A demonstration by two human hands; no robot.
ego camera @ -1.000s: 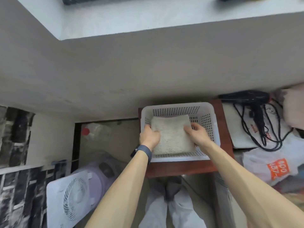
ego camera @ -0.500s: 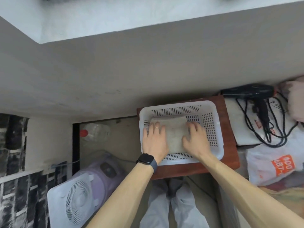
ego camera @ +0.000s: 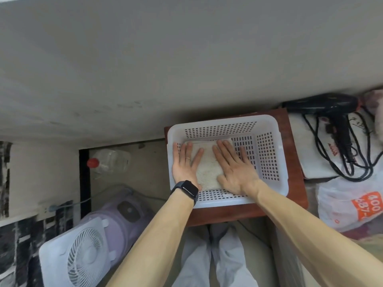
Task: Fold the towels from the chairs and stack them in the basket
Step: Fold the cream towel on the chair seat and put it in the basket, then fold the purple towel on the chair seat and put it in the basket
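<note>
A white perforated plastic basket [ego camera: 267, 125] sits on a small reddish-brown table [ego camera: 294, 183]. A folded cream towel [ego camera: 208, 168] lies flat on the basket's floor at its left side. My left hand [ego camera: 185, 162], with a dark watch on the wrist, rests palm down on the towel's left edge, fingers spread. My right hand [ego camera: 234, 166] lies flat on the towel's right part, fingers apart. Neither hand grips anything. The right half of the basket floor is bare.
A black hair dryer [ego camera: 323, 105] with its coiled cord lies on a white bag to the right, above a plastic bag [ego camera: 350, 204] with an orange label. Lower left stand a white fan [ego camera: 80, 257], a purple appliance [ego camera: 124, 212] and a red-capped bottle [ego camera: 107, 161]. A grey wall rises behind.
A second ago both hands held the folded towel by its sides above the basket. They have lowered it to the basket floor, let go and now press flat on it.
</note>
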